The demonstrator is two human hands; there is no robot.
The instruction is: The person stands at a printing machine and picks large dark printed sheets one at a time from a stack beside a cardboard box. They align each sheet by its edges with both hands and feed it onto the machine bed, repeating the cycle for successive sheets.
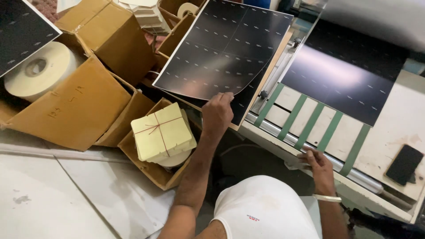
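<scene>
The left hand [217, 113] pinched the curled lower edge of a glossy black sheet [219, 48] between closed fingers. The right hand [319, 164] rested with fingers curled, holding nothing, on the machine's smooth metal roller [283, 135], green belts [305, 117] just beyond its fingertips.

Five green conveyor belts [310, 116], two white tape rolls [37, 71], one string-tied pale yellow card bundle [163, 131], one black phone [404, 164].

Head camera, steep downward (close, single view).

I saw the machine table [400, 132] carrying green belts [310, 126], a glossy black sheet [345, 75] and a dark phone [403, 164].
</scene>
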